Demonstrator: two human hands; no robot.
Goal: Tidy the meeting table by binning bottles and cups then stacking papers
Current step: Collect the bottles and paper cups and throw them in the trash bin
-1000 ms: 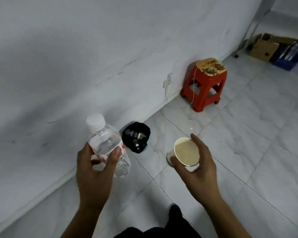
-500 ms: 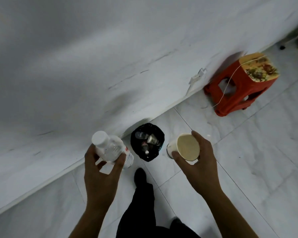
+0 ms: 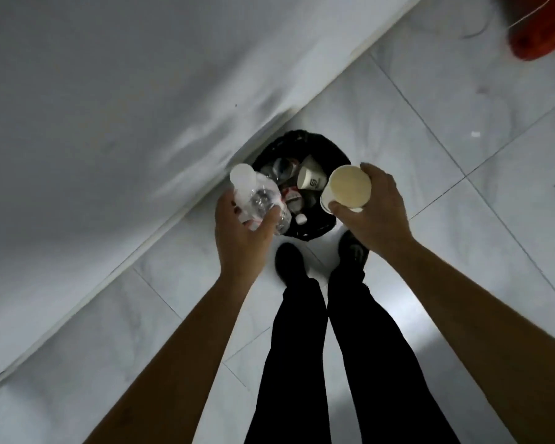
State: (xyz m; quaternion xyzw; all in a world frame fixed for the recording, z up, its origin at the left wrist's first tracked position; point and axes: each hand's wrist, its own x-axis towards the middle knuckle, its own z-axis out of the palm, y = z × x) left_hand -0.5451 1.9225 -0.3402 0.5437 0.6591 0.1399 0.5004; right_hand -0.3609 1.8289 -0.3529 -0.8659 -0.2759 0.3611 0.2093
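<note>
Water bottle (image 3: pixel 263 200) gripped in our left hand (image 3: pixel 241 238), paper cup (image 3: pixel 346 190) gripped in our right hand (image 3: pixel 375 216) — both hover over opposite edges of the black-lined bin (image 3: pixel 297 134). We advise bringing each inward over the opening before release.

Straight down we look: a plain white painted wall (image 3: pixel 109 91) fills the upper left, meeting the floor along a white skirting strip (image 3: pixel 161 232) that cuts diagonally across the view. The floor of glossy white marble-look tiles (image 3: pixel 462 219) is crossed by thin dark grout lines. A red plastic stool (image 3: pixel 539 43) just clips the top right corner. A small white scrap (image 3: pixel 475 134) lies on a tile, and a bright glare (image 3: pixel 407 310) shines lower down on the floor.
</note>
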